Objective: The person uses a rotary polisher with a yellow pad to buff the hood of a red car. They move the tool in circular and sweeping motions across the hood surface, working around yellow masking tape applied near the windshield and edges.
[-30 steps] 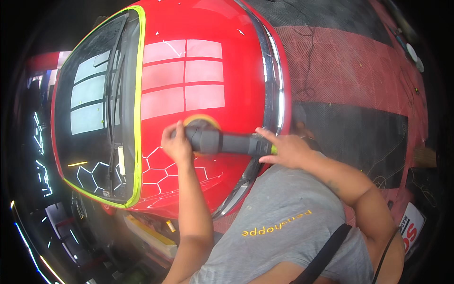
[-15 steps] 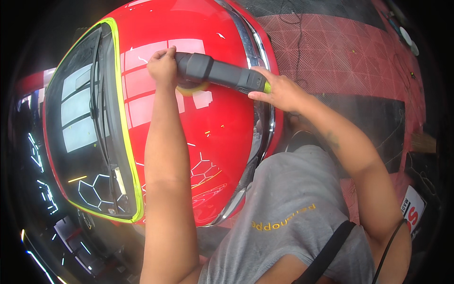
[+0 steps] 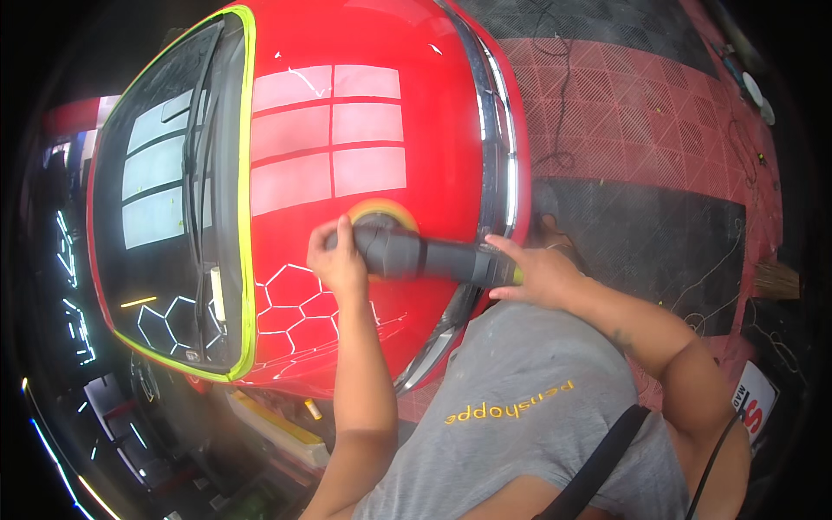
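Note:
A dark grey car polisher (image 3: pixel 412 253) lies across the glossy red hood (image 3: pixel 444 173), its yellow-orange pad (image 3: pixel 381 209) against the paint and blurred. My left hand (image 3: pixel 341 264) is closed on the head end of the tool, above the pad. Around the rear end of its body, by a lime-green patch, my right hand (image 3: pixel 544 273) is wrapped, thumb and fingers on opposite sides. Part of the pad is hidden under the tool's head.
Yellow-green masking tape (image 3: pixel 245 156) edges the windshield (image 3: pixel 156 217) with its wipers. Chrome trim (image 3: pixel 496 130) runs along the car's front. A dark cord (image 3: pixel 563 95) lies on the red and black tiled floor (image 3: pixel 624 130). A white sign (image 3: pixel 752 400) stands at the right.
Both hands have drawn the polisher nearer to me across the hood, the left hand also shifting slightly right. More of the pad shows on the far side. The view has shifted a little.

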Available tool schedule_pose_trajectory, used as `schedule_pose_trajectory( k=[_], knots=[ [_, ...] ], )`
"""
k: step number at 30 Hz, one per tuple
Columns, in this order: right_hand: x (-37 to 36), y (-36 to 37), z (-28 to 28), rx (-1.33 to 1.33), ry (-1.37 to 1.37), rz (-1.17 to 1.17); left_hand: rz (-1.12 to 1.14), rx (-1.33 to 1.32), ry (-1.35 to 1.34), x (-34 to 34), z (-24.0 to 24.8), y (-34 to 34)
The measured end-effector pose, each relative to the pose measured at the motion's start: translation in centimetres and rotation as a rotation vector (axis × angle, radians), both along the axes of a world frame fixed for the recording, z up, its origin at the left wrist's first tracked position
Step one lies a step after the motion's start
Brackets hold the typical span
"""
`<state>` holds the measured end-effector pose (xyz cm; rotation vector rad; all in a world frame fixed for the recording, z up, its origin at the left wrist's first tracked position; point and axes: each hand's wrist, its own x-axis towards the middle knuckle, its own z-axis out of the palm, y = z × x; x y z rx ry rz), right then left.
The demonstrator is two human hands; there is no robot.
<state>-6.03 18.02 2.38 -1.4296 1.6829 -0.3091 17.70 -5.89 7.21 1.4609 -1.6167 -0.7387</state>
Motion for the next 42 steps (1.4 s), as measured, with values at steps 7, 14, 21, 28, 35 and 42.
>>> schedule_pose_trajectory(
  k=[7, 14, 21, 28, 35, 42],
  knots=[
    [3.2, 3.6, -3.5, -0.19, -0.006, 0.026, 0.089, 0.0, 0.218, 5.1, -1.5, 6.3],
    [-3.5, 3.5, -6.3, -0.144, 0.047, -0.217, -0.11, -0.028, -0.018, -7.2, -2.8, 1.4],
    [-13.4, -4.4, -7.3, -0.23, -0.109, -0.39, -0.188, 0.036, -0.184, -22.0, -2.3, -9.6],
    [-18.6, -10.5, -7.3, -0.296, -0.176, -0.43, -0.193, 0.07, -0.177, -28.2, -2.3, -16.1],
    [-16.0, -4.5, -6.4, -0.11, -0.205, -0.351, -0.175, 0.002, -0.17, -22.7, -3.6, -7.8],
    [-5.8, 4.6, -8.6, -0.272, 0.123, -0.184, -0.121, 0.063, -0.039, -10.3, -2.5, 3.6]
  ],
)
